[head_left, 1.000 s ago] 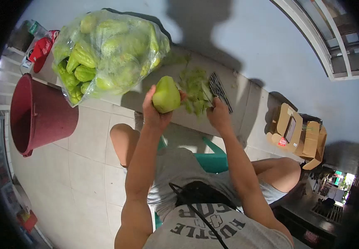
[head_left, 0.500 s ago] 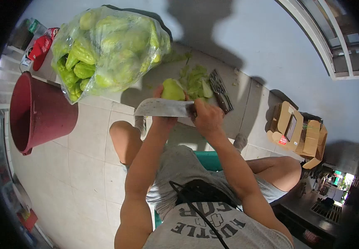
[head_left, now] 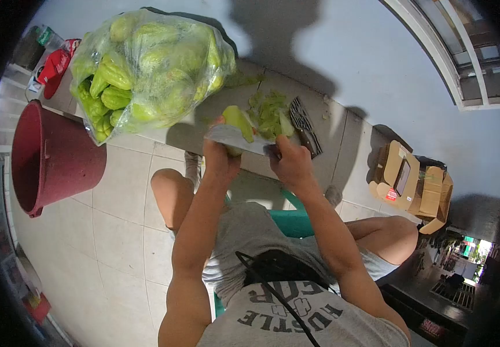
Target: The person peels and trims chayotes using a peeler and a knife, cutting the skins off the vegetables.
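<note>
In left hand, vegetable; slice now over knife in right hand.

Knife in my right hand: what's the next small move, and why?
Probably ease the knife a short way along the green fruit, keeping the left hand clear of its edge. The blade lies across the fruit, that hand grips close by, and loose peelings lie just beyond.

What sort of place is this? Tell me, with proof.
Probably a home's room or porch: pale square floor tiles, a plain light-blue wall and a white-framed barred window suggest it.
</note>
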Available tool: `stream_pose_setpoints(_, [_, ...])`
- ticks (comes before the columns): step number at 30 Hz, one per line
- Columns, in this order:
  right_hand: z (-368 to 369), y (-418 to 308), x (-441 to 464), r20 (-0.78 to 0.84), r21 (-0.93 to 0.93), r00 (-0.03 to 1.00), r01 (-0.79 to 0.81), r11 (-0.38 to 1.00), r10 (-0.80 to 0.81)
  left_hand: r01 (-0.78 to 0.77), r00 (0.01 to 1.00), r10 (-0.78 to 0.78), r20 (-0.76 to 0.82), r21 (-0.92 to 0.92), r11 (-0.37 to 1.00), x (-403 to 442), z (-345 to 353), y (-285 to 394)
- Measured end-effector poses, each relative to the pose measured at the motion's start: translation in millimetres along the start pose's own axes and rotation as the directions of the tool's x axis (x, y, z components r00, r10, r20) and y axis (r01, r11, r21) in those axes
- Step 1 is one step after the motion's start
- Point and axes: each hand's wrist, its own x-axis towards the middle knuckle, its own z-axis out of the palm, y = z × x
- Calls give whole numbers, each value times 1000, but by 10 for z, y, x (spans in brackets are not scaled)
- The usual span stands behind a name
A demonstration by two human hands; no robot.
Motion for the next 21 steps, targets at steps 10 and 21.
stream_pose_setpoints(10, [241, 317, -37, 4, -19, 1000, -16, 1000, 16, -8, 997, 10, -81, 24, 1000, 16, -146, -139])
stream_pose_setpoints(21, [96, 177, 60, 37, 57, 995, -90, 994, 88, 85, 984, -53, -168, 191, 978, 65, -305, -295])
